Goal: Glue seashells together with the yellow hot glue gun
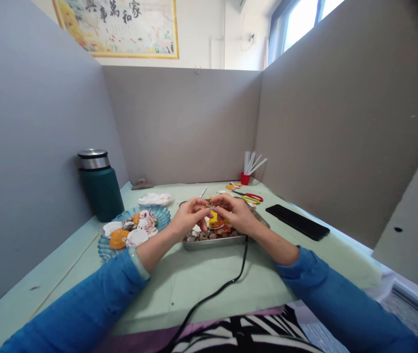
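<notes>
Patterned cloth (233,338) lies nearest; fingers (202,214) of both hands (188,215) (238,214) pinch a small, blurred, mostly hidden piece (211,207).

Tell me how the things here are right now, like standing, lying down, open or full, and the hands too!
Left hand: pinching a small piece, hard to make out
Right hand: pinching it too
Bottle: upright, lid on
Blue dish: holding shells
Metal tray: holding stones
Red cup: upright, holding white sticks
Scissors: lying down, can't tell if open
Phone: flat, dark on top
Cord: slack, curving
</notes>
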Demonstrator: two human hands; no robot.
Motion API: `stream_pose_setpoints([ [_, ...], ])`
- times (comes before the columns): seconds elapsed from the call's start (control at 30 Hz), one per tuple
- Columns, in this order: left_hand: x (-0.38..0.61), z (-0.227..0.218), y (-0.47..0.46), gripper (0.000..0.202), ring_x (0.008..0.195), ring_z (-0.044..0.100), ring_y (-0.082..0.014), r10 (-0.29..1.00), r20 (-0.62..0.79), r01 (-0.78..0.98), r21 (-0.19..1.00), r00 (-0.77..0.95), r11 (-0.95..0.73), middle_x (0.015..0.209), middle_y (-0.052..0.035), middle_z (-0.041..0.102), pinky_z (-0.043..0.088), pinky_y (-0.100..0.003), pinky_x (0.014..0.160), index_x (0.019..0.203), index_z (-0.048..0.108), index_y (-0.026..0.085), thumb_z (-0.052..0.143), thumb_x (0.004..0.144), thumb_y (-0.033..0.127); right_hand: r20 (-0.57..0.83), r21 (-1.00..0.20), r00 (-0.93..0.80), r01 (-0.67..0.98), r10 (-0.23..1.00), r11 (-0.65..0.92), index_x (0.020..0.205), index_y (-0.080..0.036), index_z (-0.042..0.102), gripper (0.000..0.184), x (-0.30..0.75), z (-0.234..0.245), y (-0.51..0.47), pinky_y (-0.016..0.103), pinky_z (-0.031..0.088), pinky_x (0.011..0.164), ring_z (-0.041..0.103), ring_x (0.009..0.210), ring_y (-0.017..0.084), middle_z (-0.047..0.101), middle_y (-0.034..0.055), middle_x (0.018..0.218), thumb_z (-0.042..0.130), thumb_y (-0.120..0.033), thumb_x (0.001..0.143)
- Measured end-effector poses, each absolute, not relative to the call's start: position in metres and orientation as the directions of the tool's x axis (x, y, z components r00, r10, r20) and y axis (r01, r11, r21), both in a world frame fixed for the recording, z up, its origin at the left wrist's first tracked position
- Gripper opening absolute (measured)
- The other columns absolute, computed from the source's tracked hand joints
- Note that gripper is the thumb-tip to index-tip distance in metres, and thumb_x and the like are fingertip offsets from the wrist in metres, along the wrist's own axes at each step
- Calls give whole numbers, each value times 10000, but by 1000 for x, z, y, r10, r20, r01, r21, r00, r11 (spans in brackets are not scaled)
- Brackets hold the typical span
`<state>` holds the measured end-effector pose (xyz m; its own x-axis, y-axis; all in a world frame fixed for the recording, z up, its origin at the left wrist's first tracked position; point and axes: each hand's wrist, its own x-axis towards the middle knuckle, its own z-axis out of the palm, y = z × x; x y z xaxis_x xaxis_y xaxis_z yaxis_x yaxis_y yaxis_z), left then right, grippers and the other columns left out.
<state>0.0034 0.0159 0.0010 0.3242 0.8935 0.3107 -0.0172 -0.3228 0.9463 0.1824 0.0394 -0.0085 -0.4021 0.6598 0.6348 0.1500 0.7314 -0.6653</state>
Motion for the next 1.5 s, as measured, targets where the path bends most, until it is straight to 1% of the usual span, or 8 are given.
stream_pose_setpoints([
  [0.17,4,0,17,355,396,557,-87,900,312,-22,947,305,-321,690,-5,648,401,-199,414,912,472,152,670,711,368,626,-664,-426,150,654,733,965,-170,568,196,183,-7,39,216,451,506,574,558,103,611,15,747,557,-308,826],
  [0.37,4,1,16,365,391,550,-88,905,311,-20,947,289,-320,654,2,634,396,-198,408,879,470,149,682,698,384,624,-600,-476,217,620,770,921,-165,598,186,184,-4,35,215,422,516,548,569,103,593,11,705,537,-324,844],
  [0.53,4,4,13,360,408,556,-86,899,290,-14,953,328,-302,698,-17,638,407,-203,416,883,483,138,651,728,416,649,-568,-467,228,601,791,919,-172,587,147,184,-3,34,222,411,531,521,573,101,579,9,725,513,-280,851],
  [0.7,4,4,13,351,407,556,-85,905,267,-28,961,332,-274,673,-9,626,400,-197,418,861,495,138,647,729,427,679,-507,-459,271,573,818,865,-180,594,103,184,-2,33,230,409,569,518,640,120,585,16,739,519,-239,827],
  [0.87,2,1,17,344,422,562,-81,906,258,-64,966,336,-252,701,-14,635,404,-197,442,865,502,141,636,738,432,682,-536,-427,261,594,803,879,-177,586,116,184,-1,33,228,399,551,497,606,112,564,7,718,520,-258,828],
  [1.17,1,2,16,322,429,570,-87,893,239,-47,970,382,-240,756,-47,666,399,-198,445,889,496,140,607,765,415,663,-531,-445,288,602,797,850,-178,591,124,183,2,31,228,388,534,493,600,116,570,8,701,528,-282,827],
  [1.37,1,2,16,290,436,577,-89,887,243,-43,968,393,-246,788,-54,672,401,-202,453,898,492,143,588,787,393,669,-524,-433,301,604,797,845,-177,579,99,183,0,32,220,378,523,474,564,99,567,-1,711,527,-258,822],
  [1.5,1,2,16,315,432,573,-84,883,260,-20,962,392,-274,780,-49,672,390,-198,452,894,499,142,620,761,400,665,-533,-426,305,614,789,846,-172,560,90,182,0,31,211,374,516,465,551,89,559,-5,714,517,-247,826],
])
